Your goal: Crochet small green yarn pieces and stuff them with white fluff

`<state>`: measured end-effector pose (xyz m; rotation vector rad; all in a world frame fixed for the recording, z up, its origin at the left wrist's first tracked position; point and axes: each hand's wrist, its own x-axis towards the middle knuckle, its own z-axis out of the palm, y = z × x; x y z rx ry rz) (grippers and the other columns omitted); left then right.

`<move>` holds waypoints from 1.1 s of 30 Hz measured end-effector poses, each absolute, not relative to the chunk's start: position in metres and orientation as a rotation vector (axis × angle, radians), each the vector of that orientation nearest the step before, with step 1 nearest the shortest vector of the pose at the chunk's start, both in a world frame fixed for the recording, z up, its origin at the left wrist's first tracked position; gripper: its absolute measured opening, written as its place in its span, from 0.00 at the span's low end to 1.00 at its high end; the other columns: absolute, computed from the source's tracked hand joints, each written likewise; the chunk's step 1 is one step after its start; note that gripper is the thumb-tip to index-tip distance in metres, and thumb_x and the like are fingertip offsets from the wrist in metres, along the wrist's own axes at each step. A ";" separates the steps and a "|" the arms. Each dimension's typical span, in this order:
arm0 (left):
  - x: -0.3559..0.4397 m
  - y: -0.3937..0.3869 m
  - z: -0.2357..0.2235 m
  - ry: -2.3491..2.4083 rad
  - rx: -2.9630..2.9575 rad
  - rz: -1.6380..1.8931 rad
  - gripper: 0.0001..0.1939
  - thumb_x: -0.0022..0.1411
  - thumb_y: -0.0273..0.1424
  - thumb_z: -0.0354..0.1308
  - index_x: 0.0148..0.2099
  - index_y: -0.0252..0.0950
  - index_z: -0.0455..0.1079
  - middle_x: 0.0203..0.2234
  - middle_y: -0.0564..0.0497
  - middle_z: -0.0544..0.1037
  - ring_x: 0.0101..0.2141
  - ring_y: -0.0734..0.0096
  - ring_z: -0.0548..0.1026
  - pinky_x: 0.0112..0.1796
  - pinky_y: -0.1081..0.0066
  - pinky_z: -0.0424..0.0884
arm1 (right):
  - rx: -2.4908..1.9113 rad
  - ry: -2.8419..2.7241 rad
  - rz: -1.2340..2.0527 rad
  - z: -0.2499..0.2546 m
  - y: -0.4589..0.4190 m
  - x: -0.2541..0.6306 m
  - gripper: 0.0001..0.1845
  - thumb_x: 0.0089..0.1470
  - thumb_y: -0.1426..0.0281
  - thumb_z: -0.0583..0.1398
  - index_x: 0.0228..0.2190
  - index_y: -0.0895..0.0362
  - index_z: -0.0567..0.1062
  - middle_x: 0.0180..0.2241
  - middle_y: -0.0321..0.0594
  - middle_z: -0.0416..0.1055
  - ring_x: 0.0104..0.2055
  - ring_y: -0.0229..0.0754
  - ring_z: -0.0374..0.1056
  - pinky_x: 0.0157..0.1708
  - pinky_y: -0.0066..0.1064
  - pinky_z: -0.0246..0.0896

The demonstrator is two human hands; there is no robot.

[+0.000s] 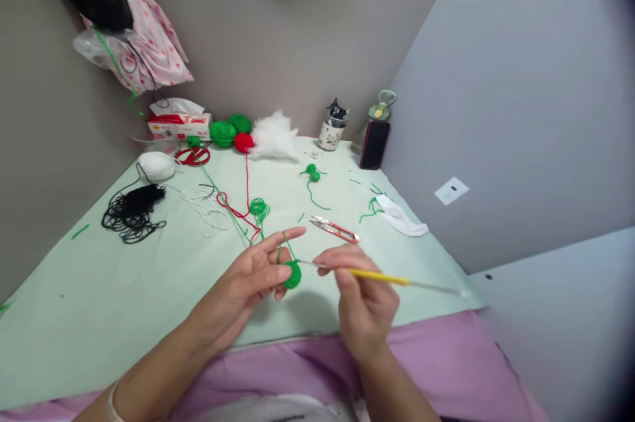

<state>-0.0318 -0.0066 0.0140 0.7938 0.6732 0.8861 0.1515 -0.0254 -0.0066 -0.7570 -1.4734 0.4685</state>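
My left hand [258,276] pinches a small round green crochet piece [292,274] between thumb and fingers. Green yarn runs up from the piece and over the raised index finger. My right hand [364,296] grips a crochet hook [380,276] with a yellow handle and metal ends, held like a pen. The hook's tip meets the top edge of the green piece; whether it sits inside a stitch I cannot tell. Just beyond my hands lie orange-handled thread snips [335,229] and a loose tangle of green yarn [259,208].
Black yarn [133,210], white yarn [157,165] and red scissors [193,156] lie at the left. Along the back stand a tissue box [181,126], green yarn balls [223,133], a red ball [243,142], white stuffing [275,136], a pen cup [332,131] and a phone [375,145].
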 end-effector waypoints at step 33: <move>-0.032 -0.008 0.004 0.838 1.113 0.989 0.22 0.63 0.33 0.72 0.58 0.50 0.80 0.37 0.53 0.75 0.40 0.69 0.74 0.44 0.70 0.72 | -0.708 -1.303 0.907 -0.008 -0.021 0.156 0.10 0.72 0.67 0.58 0.40 0.52 0.81 0.37 0.41 0.82 0.36 0.41 0.77 0.35 0.35 0.74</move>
